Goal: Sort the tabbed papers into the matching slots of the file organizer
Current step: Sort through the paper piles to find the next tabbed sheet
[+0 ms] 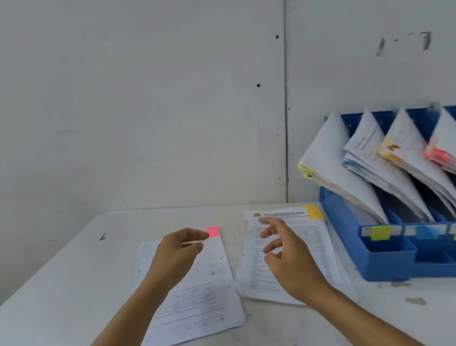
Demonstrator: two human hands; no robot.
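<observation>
A scuffed white table (62, 309) stands against a pale panelled wall (116, 101); above the table's far edge rises a dark vertical seam (287, 86).

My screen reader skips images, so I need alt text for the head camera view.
A person's left hand pinches the top edge of a pink-tabbed paper on a white table; the right hand hovers open over a yellow-tabbed stack beside a blue file organizer.

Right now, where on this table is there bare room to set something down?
The table is bare left of the pink-tabbed stack, out to its left edge, and along the near edge in front of both stacks. The right side is crowded: the yellow-tabbed stack lies close beside the file organizer, leaving a narrow gap.
</observation>
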